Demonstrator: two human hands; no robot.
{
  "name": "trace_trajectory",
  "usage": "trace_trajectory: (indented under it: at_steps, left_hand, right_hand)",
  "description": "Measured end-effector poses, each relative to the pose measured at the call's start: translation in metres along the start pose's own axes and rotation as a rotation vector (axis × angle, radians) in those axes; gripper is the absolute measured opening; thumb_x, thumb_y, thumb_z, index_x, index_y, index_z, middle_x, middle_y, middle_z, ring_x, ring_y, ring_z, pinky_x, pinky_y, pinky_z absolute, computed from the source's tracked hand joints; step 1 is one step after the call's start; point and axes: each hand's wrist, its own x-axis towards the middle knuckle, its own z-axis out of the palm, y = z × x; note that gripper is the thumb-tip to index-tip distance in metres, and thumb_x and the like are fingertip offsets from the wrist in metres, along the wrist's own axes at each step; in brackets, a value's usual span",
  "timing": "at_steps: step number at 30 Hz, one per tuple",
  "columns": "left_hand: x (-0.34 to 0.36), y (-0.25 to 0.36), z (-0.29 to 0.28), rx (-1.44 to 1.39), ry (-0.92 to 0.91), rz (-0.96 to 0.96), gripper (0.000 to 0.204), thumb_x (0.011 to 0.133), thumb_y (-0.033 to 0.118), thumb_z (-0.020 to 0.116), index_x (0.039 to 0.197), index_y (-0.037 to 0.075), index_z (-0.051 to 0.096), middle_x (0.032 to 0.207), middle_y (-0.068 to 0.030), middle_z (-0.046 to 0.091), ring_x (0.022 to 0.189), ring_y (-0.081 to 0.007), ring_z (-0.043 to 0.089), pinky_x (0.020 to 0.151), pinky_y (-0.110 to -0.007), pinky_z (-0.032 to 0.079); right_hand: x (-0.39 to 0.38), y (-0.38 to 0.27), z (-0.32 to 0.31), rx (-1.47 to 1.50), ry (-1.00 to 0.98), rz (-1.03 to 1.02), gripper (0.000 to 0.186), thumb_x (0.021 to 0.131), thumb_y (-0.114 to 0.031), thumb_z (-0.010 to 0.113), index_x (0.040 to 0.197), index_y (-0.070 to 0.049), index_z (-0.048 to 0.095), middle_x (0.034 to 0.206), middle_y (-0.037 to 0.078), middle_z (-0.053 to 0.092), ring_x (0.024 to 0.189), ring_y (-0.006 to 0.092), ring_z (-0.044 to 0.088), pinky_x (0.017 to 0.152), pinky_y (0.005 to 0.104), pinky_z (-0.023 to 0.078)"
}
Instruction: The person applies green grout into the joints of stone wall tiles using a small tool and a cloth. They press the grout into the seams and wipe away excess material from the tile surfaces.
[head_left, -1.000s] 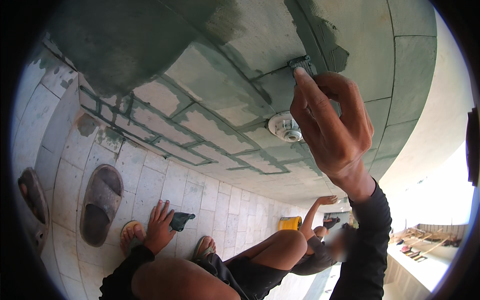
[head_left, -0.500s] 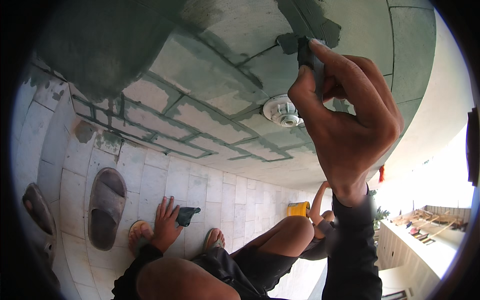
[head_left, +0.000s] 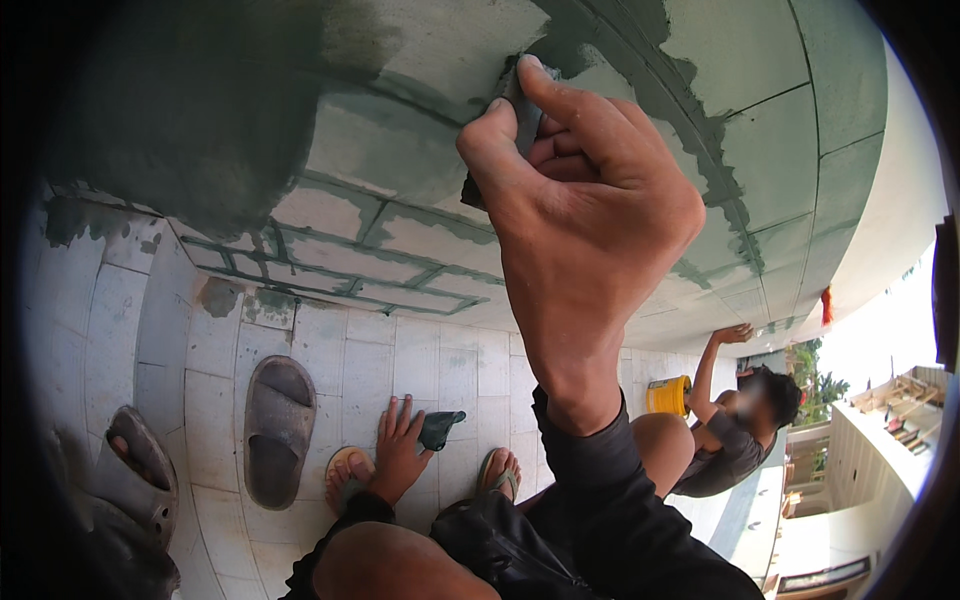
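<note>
My right hand [head_left: 590, 220] is raised with thumb and fingertips closed on a dark, grout-smeared flat tool [head_left: 473, 188], held against the tiled wall [head_left: 760, 160]. Dark green-grey paste fills the joints there and spreads over several tiles in patches, with a large dark smear at the upper left. My left hand [head_left: 398, 450] lies low with fingers spread on the white tiled floor [head_left: 360, 350], its thumb beside a dark green crumpled lump [head_left: 440, 428] that I cannot make out clearly.
Grey slides [head_left: 278, 430] lie at left, with another worn sandal [head_left: 140, 480] at the edge. My sandalled feet are low. At right a co-worker [head_left: 740, 440] squats, arm raised to the wall, beside a yellow bucket [head_left: 668, 395]. A bright opening shows buildings and plants beyond.
My right hand, with the tool, has moved left and up along the wall, now hiding the white round fitting seen earlier. The view has shifted, showing more of the co-worker.
</note>
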Motion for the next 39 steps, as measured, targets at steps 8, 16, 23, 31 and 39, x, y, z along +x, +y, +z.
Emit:
trace_trajectory:
  at_steps: [8, 16, 23, 31, 39]
  left_hand:
    - [0.004, 0.000, 0.001, -0.001, 0.029, 0.040, 0.071, 0.081, 0.025, 0.081, 0.144, 0.001, 0.059, 0.171, -0.0207, 0.028, 0.161, -0.0430, 0.016, 0.127, -0.059, 0.020]
    - [0.001, 0.000, -0.004, -0.030, -0.003, 0.013, 0.072, 0.081, 0.025, 0.081, 0.146, 0.002, 0.058, 0.172, -0.0205, 0.028, 0.161, -0.0421, 0.016, 0.127, -0.059, 0.020]
    - [0.002, 0.004, -0.003, -0.010, 0.003, 0.036, 0.071, 0.083, 0.024, 0.080, 0.147, 0.001, 0.057, 0.172, -0.0206, 0.027, 0.161, -0.0429, 0.015, 0.127, -0.059, 0.019]
    - [0.003, 0.000, -0.006, 0.004, -0.022, -0.001, 0.073, 0.083, 0.025, 0.080, 0.148, 0.002, 0.056, 0.172, -0.0204, 0.026, 0.161, -0.0430, 0.015, 0.127, -0.060, 0.019]
    - [0.005, 0.004, 0.000, 0.019, 0.009, 0.037, 0.075, 0.081, 0.025, 0.081, 0.148, 0.003, 0.056, 0.173, -0.0194, 0.025, 0.161, -0.0428, 0.015, 0.126, -0.060, 0.021]
  right_hand:
    - [-0.020, 0.003, 0.003, 0.017, -0.060, 0.109, 0.026, 0.075, -0.004, 0.080, 0.101, -0.005, 0.081, 0.078, 0.012, 0.066, 0.058, 0.0221, 0.061, 0.055, 0.0349, 0.048]
    - [-0.036, 0.017, -0.003, -0.006, -0.029, -0.056, 0.034, 0.077, 0.005, 0.084, 0.110, -0.003, 0.082, 0.088, 0.008, 0.071, 0.065, 0.0108, 0.066, 0.063, 0.0228, 0.055]
    - [-0.028, 0.033, 0.014, 0.038, 0.123, -0.176, 0.032, 0.074, 0.003, 0.084, 0.105, -0.007, 0.079, 0.085, 0.006, 0.063, 0.064, 0.0173, 0.060, 0.056, 0.0295, 0.049]
    - [-0.035, 0.007, 0.000, 0.021, -0.062, 0.026, 0.027, 0.077, 0.003, 0.083, 0.103, -0.004, 0.081, 0.083, 0.005, 0.068, 0.065, 0.0103, 0.065, 0.059, 0.0241, 0.052]
    - [-0.043, 0.031, 0.016, 0.015, 0.066, -0.100, 0.029, 0.072, 0.002, 0.082, 0.099, -0.010, 0.079, 0.081, 0.004, 0.063, 0.061, 0.0177, 0.058, 0.053, 0.0300, 0.046]
